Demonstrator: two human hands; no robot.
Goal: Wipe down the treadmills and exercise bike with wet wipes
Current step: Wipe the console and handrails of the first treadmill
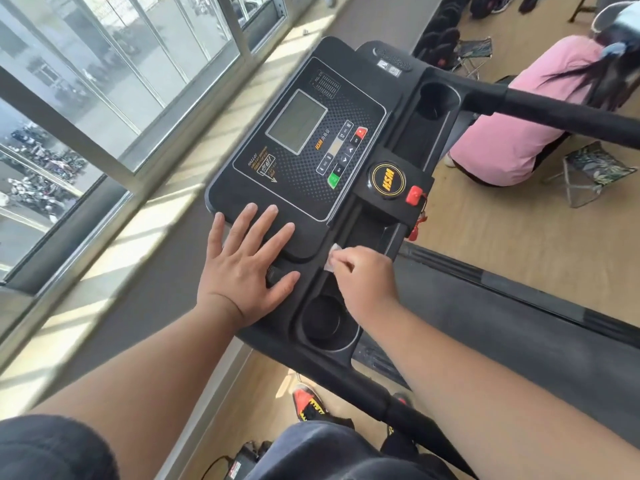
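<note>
A black treadmill console point(304, 174) with a grey screen, buttons and a red safety key fills the middle of the head view. My left hand point(247, 261) lies flat with spread fingers on the console's near left edge. My right hand point(367, 278) pinches a small white wet wipe point(331, 259) and presses it on the console's tray just beyond the near cup holder point(325, 322). The treadmill belt point(502, 313) runs off to the right.
A window wall and sill point(145, 209) run along the left. A person in a pink top point(519, 126) crouches at the right by folding stools point(595, 171). A black handrail point(571, 109) reaches right. My shoes point(308, 403) stand on the wood floor below.
</note>
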